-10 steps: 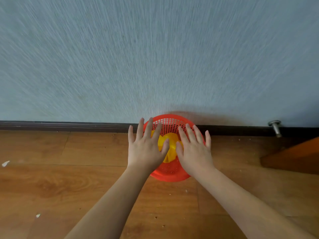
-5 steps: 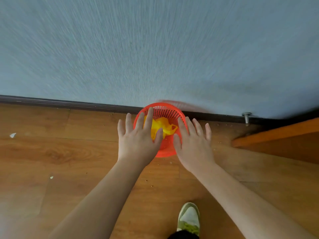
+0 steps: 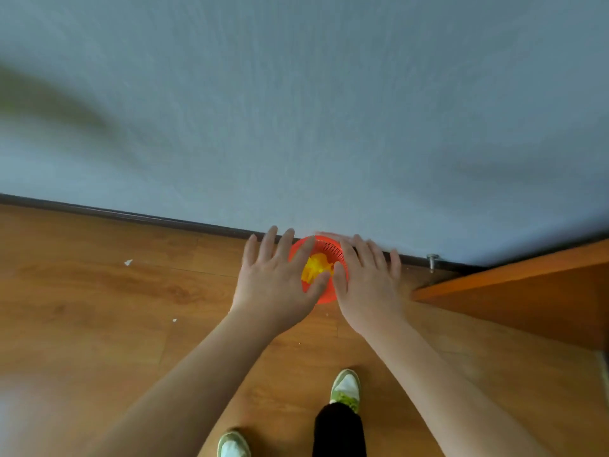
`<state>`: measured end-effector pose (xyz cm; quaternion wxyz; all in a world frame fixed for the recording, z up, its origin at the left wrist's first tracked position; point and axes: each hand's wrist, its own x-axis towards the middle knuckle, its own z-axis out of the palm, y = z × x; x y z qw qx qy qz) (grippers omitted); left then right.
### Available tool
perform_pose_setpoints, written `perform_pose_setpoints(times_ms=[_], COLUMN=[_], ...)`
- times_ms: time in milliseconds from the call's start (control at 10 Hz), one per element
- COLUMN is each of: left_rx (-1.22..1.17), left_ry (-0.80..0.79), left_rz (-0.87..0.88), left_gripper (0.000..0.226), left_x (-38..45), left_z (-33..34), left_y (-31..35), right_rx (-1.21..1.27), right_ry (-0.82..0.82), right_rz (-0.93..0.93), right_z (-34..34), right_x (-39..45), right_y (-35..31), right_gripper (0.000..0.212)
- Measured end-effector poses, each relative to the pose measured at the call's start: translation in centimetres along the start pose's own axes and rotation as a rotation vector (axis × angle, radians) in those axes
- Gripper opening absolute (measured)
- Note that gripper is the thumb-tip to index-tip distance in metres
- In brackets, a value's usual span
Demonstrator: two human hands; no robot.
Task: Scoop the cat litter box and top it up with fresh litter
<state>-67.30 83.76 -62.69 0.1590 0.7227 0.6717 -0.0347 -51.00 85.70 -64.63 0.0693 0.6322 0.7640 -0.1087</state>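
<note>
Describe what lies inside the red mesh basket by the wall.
Inside the red mesh basket sits something crumpled and yellow. The left hand and right hand cover its sides and bottom.

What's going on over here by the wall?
A person stands over a small red mesh basket that sits on the wooden floor against the wall. Something yellow lies inside it; what it is cannot be told. Both arms reach down: the left hand and right hand are spread with straight fingers, one on each side of the basket. Whether they touch it is unclear. No litter box is in view.
</note>
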Motion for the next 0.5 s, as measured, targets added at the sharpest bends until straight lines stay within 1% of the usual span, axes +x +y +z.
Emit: perform_pose_setpoints(times_ms=[100, 200, 300, 400, 500], left_rx=[-0.021, -0.067, -0.089, -0.064, 0.001], left_ry=[0.029, 0.035, 0.04, 0.041, 0.107], left_rz=[0.004, -0.051, -0.049, -0.001, 0.07], left_gripper=[0.069, 0.069, 0.069, 0.069, 0.071], left_x=[-4.0, -8.0, -12.1, -16.5, -19.8], left_z=[-5.8, -11.4, -16.6, -21.1, -25.3], left_y=[0.2, 0.0, 0.0, -0.4, -0.6], right_rx=[0.0, -0.035, -0.053, -0.035, 0.014], right_ry=[-0.041, -0.07, -0.069, -0.046, 0.024], right_rz=[-0.009, -0.018, 0.003, 0.028, 0.014], right_z=[-5.7, -11.1, -16.6, -21.7, -26.4], right_x=[-3.1, -6.6, -10.6, -14.9, -17.6], right_y=[-1.5, -2.4, -3.6, -5.6, -8.1], right_gripper=[0.069, 0.061, 0.058, 0.061, 0.064])
